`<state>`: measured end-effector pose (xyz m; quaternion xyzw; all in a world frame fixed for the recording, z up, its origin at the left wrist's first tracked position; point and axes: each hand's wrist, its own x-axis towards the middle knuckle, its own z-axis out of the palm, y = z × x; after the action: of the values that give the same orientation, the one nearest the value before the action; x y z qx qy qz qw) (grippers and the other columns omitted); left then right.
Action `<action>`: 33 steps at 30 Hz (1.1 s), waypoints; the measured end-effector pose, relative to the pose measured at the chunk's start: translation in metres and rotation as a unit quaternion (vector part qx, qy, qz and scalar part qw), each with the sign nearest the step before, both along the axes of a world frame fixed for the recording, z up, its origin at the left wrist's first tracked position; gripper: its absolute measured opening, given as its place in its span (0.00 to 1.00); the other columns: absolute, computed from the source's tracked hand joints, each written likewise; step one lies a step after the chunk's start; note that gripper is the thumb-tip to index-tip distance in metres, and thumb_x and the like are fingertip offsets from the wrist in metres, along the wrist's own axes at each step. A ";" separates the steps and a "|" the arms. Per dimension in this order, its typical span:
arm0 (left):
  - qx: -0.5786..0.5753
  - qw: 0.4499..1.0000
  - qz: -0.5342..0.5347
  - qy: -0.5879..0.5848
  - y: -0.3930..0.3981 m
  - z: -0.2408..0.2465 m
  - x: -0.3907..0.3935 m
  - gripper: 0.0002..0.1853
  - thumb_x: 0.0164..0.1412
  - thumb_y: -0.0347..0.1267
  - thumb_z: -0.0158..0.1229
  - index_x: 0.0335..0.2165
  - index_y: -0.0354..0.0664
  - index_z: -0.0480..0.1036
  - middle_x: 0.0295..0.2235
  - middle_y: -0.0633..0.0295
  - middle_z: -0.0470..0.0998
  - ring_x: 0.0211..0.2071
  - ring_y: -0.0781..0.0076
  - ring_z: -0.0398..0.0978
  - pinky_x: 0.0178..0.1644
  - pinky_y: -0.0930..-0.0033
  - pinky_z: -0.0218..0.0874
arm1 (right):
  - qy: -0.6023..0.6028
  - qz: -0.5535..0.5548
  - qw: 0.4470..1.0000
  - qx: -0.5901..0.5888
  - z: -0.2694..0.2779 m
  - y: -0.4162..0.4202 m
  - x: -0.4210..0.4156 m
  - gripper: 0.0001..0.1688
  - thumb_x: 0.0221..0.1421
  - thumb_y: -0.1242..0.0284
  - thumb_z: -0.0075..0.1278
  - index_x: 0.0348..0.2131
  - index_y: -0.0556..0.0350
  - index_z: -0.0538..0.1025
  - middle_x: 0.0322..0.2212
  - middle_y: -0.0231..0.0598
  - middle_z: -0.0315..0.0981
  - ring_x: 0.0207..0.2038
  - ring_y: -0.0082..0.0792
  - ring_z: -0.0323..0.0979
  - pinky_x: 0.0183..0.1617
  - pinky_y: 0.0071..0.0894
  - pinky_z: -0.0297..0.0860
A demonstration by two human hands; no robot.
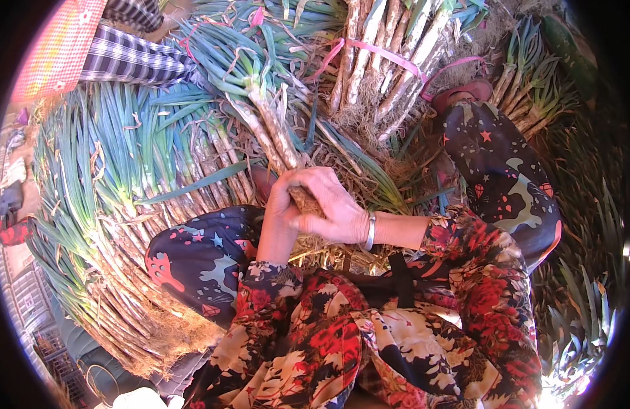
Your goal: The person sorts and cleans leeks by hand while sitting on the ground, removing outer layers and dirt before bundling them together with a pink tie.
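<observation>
Both of my hands close around the lower stalks of a few long green onions (274, 125) in front of my lap. My left hand (281, 204) wraps the stalks from the left. From the right, my right hand (335, 207), with a silver bracelet at its wrist, grips the same stalks near their brown, dirt-covered base. Their green leaves point up and away to the left. Dry husks and straw lie beneath my hands, between my knees.
A long row of green onions (161, 204) lies at the left. Bundles tied with pink ribbon (386, 53) lie ahead, and a smaller bunch (534, 87) at the upper right. Another person's checked sleeve or trouser leg (136, 59) reaches in from the upper left.
</observation>
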<state>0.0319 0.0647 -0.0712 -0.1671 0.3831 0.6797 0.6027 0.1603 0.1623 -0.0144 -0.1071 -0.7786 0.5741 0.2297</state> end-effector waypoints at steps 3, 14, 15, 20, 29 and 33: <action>-0.005 0.999 0.010 0.038 -0.012 0.012 -0.002 0.19 0.48 0.30 0.55 0.41 0.37 0.68 0.34 0.55 0.75 0.35 0.62 0.73 0.40 0.61 0.67 | -0.053 -0.062 0.930 -0.357 0.005 0.001 -0.007 0.24 0.46 0.65 0.54 0.39 0.62 0.66 0.33 0.39 0.66 0.38 0.28 0.65 0.45 0.28 0.63; -0.050 0.990 -0.110 -0.079 -0.110 0.108 0.029 0.25 0.42 0.31 0.55 0.43 0.41 0.62 0.32 0.61 0.70 0.31 0.67 0.70 0.36 0.64 0.64 | -0.060 0.070 0.609 -0.788 -0.032 -0.035 -0.073 0.33 0.46 0.51 0.54 0.45 0.53 0.67 0.38 0.38 0.71 0.39 0.38 0.69 0.49 0.44 0.63; -0.098 0.983 -0.140 -0.061 -0.114 0.124 0.031 0.25 0.43 0.30 0.55 0.43 0.40 0.62 0.33 0.59 0.70 0.32 0.66 0.70 0.36 0.63 0.65 | -0.019 0.063 0.567 -0.821 -0.050 -0.040 -0.089 0.32 0.46 0.51 0.54 0.44 0.51 0.69 0.38 0.37 0.72 0.39 0.38 0.69 0.50 0.46 0.63; -0.200 0.957 -0.207 0.033 -0.153 0.210 0.029 0.31 0.43 0.26 0.54 0.50 0.39 0.58 0.30 0.59 0.70 0.32 0.68 0.70 0.38 0.64 0.64 | 0.201 0.108 0.404 -0.886 -0.063 -0.053 -0.125 0.28 0.52 0.55 0.50 0.48 0.52 0.69 0.45 0.42 0.70 0.45 0.40 0.70 0.52 0.43 0.65; -0.114 0.805 -0.322 0.485 -0.186 0.217 -0.005 0.49 0.40 0.33 0.64 0.58 0.41 0.44 0.47 0.49 0.65 0.47 0.59 0.66 0.51 0.65 0.56 | 0.205 -0.038 0.683 -0.700 0.041 -0.009 -0.116 0.33 0.53 0.53 0.44 0.53 0.53 0.61 0.46 0.39 0.66 0.47 0.38 0.67 0.51 0.40 0.66; -0.134 0.743 -0.245 0.608 -0.189 0.236 -0.034 0.45 0.41 0.33 0.62 0.55 0.39 0.47 0.43 0.44 0.68 0.44 0.57 0.70 0.48 0.64 0.61 | 0.285 -0.040 0.799 -0.528 0.141 -0.008 -0.136 0.41 0.51 0.50 0.45 0.55 0.57 0.56 0.50 0.44 0.62 0.49 0.40 0.64 0.54 0.42 0.63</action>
<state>-0.0018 -0.1239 0.1650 0.3023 0.7830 0.4079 0.3594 0.0242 0.1543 0.1270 -0.0742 -0.2497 0.8911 0.3716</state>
